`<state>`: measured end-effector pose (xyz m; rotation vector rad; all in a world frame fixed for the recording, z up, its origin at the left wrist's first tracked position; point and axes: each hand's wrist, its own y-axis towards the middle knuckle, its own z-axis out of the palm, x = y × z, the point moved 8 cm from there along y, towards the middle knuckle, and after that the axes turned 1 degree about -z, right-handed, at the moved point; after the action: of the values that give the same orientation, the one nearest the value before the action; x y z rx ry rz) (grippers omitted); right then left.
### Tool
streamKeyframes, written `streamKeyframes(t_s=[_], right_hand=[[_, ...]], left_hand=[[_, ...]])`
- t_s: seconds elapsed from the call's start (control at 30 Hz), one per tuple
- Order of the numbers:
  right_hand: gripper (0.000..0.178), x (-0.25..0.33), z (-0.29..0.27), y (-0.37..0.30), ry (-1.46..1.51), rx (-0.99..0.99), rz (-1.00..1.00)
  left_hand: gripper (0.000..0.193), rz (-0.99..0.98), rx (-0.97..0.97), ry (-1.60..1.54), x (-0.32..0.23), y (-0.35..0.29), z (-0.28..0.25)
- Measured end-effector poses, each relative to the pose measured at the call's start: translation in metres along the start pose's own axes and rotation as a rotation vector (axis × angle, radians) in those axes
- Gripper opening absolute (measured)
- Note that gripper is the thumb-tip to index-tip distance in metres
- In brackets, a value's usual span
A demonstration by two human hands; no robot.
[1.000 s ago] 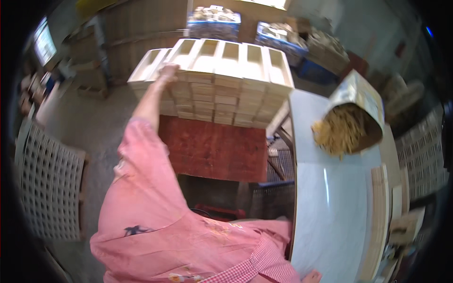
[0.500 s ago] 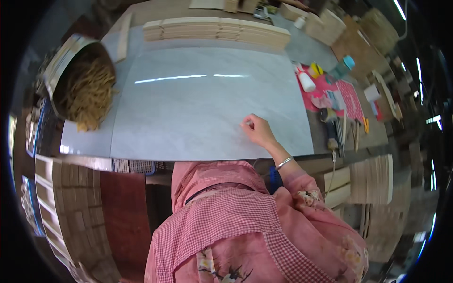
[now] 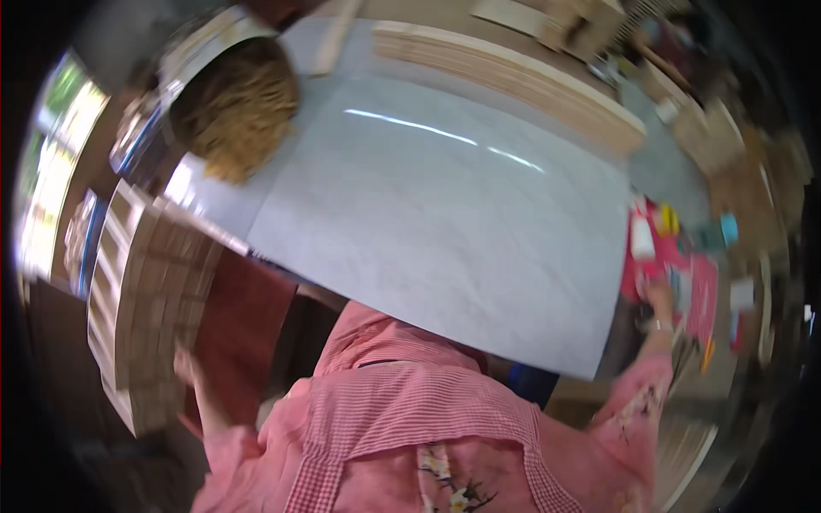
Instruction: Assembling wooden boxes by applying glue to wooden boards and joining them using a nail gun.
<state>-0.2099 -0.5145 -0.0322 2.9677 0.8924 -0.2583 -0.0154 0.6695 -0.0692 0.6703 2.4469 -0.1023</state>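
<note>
My right hand [image 3: 658, 293] reaches over the pink cloth [image 3: 703, 295] at the table's right end, near a white bottle [image 3: 642, 238]. Its fingers are smeared by motion, so whether it grips anything does not show. Low on the left, my left hand [image 3: 186, 366] is beside a tall stack of pale wooden pieces [image 3: 162, 295]. It too is blurred, and I cannot tell if it touches the stack. Between my arms lies the glossy grey-white tabletop [image 3: 445, 214]. Along its far edge runs a layered row of long wooden strips [image 3: 505, 81].
A metal container [image 3: 201, 53] lies tipped at the far left, tan strips [image 3: 244, 120] spilling from it. A yellow item [image 3: 667, 220] and a blue-capped bottle [image 3: 714, 233] stand on the right. Wooden blocks [image 3: 710, 132] sit at the back right. A reddish-brown panel [image 3: 244, 312] stands below the table.
My right hand has gone from above the tabletop to the pink cloth on the right. My left hand has come into view at the lower left. The whole view has turned and tilted.
</note>
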Motion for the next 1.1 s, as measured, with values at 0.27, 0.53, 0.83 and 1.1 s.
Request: streamKeyframes(t_s=[0.27, 0.53, 0.83, 1.1], right_hand=[[0.027, -0.017, -0.022, 0.017, 0.498, -0.151, 0.301], [0.024, 0.343, -0.188, -0.127, 0.938, -0.295, -0.994], [0.04, 0.715, -0.135, -0.331, 0.658, -0.19, -1.764], [0.049, 0.881, -0.136, -0.124, 0.399, -0.517, -1.401]], left_hand=[[0.032, 0.66, 0.047, -0.269, -0.181, -0.087, 0.014], [0.046, 1.459, 0.172, 0.107, -0.378, -0.136, 0.145], [0.044, 1.666, 0.16, 0.081, -0.453, -0.112, 0.231], [0.043, 1.536, 0.287, 0.051, -0.453, -0.1, 0.234]])
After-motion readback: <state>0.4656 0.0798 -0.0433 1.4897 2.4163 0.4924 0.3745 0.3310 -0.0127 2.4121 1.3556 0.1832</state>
